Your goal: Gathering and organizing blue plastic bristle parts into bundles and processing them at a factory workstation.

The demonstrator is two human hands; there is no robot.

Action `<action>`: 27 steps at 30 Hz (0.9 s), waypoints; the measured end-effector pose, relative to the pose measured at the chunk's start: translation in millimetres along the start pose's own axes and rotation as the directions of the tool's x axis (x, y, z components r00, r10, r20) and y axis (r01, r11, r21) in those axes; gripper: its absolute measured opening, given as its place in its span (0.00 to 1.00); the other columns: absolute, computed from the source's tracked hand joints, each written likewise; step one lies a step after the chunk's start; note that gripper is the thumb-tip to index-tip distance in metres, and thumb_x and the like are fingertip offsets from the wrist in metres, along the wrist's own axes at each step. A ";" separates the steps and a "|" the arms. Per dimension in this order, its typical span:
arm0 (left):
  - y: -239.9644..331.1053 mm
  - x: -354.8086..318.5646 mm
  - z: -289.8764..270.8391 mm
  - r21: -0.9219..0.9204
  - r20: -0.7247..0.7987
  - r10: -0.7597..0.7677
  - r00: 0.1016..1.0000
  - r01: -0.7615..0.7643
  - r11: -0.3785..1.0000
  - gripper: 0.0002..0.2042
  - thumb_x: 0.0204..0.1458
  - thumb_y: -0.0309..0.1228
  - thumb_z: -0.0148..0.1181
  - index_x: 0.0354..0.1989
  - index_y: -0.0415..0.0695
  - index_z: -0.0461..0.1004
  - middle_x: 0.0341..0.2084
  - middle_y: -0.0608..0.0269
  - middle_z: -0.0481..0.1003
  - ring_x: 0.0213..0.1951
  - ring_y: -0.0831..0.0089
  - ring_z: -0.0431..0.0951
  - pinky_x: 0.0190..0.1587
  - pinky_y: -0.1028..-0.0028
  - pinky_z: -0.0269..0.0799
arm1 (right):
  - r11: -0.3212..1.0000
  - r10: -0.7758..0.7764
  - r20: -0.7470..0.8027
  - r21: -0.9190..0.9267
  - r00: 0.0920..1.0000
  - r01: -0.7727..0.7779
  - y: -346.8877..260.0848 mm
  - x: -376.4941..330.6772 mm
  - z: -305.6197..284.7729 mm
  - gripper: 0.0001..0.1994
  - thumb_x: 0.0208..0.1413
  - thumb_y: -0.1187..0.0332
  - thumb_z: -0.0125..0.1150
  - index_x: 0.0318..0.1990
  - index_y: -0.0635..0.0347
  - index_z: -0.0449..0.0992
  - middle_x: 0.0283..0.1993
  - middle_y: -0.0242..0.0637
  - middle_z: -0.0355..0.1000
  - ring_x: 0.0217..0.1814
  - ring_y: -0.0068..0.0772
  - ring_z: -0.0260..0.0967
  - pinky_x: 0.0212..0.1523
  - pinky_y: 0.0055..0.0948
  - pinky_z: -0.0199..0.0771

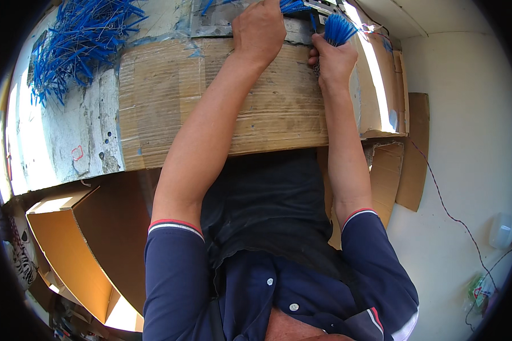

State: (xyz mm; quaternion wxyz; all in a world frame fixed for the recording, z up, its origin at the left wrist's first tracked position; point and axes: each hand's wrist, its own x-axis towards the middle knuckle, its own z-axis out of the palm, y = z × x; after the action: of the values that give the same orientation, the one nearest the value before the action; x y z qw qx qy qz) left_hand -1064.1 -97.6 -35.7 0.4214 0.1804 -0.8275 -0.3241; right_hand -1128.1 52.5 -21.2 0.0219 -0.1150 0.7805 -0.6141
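The right hand (338, 61) grips blue-tipped wires (339, 29); the left hand (260, 31) hides its fingers: cannot tell. Handling seems midway, calling for steadiness.

Short-sleeved shirt (321, 284), dark navy, collar (361, 325) navy too, with red and white stripes near edge; round pale buttons (269, 282) down front; left sleeve (173, 267) and right sleeve (372, 256) trimmed alike, narrow red band outermost, white band next, then plain navy; pale patch low on outer right sleeve, sunlight or fabric hard to tell; black apron-like cloth (267, 199) over lap and lower front, matte, creased, hem wavy; left forearm (205, 131), right forearm (347, 142), left hand (260, 31) and right hand (337, 63) all bare
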 end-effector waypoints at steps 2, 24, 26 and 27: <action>-2.1 -0.2 2.8 -0.020 -0.057 0.022 0.998 -0.023 1.000 0.07 0.54 0.22 0.54 0.41 0.40 0.72 0.29 0.44 0.78 0.34 0.43 0.80 0.37 0.50 0.75 | 1.000 0.004 -0.002 -0.003 1.000 -0.004 -0.7 -0.4 1.2 0.07 0.55 0.71 0.68 0.32 0.67 0.79 0.20 0.36 0.74 0.15 0.23 0.70 0.16 0.22 0.68; -5.6 -1.8 9.7 0.184 0.022 0.104 0.994 -0.106 0.977 0.04 0.52 0.23 0.52 0.35 0.40 0.73 0.33 0.48 0.77 0.41 0.49 0.76 0.43 0.55 0.73 | 0.967 0.002 0.015 0.253 1.000 -0.006 5.3 -6.4 -6.1 0.07 0.56 0.72 0.69 0.36 0.67 0.79 0.26 0.38 0.77 0.20 0.26 0.73 0.21 0.24 0.75; -10.4 -2.0 11.9 0.170 0.048 0.129 0.990 -0.135 0.976 0.04 0.52 0.23 0.52 0.34 0.40 0.73 0.33 0.48 0.77 0.41 0.49 0.76 0.43 0.55 0.73 | 0.943 0.005 0.024 0.332 1.000 -0.013 7.7 -6.0 -7.6 0.07 0.57 0.73 0.68 0.37 0.68 0.79 0.28 0.39 0.78 0.23 0.27 0.75 0.22 0.25 0.77; -9.6 -1.3 12.1 0.186 0.090 0.114 0.989 -0.129 0.974 0.04 0.51 0.23 0.52 0.33 0.40 0.73 0.32 0.48 0.77 0.41 0.48 0.76 0.43 0.55 0.73 | 0.928 -0.004 0.030 0.373 1.000 -0.007 9.2 -5.2 -9.4 0.07 0.57 0.74 0.68 0.39 0.69 0.79 0.30 0.39 0.78 0.25 0.28 0.76 0.23 0.26 0.79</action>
State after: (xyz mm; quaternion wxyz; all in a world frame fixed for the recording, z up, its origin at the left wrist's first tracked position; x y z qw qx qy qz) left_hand -1072.9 -99.1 -48.3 0.3881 0.1560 -0.8803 -0.2236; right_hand -1126.1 64.5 -28.3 0.0556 -0.1173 0.6492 -0.7495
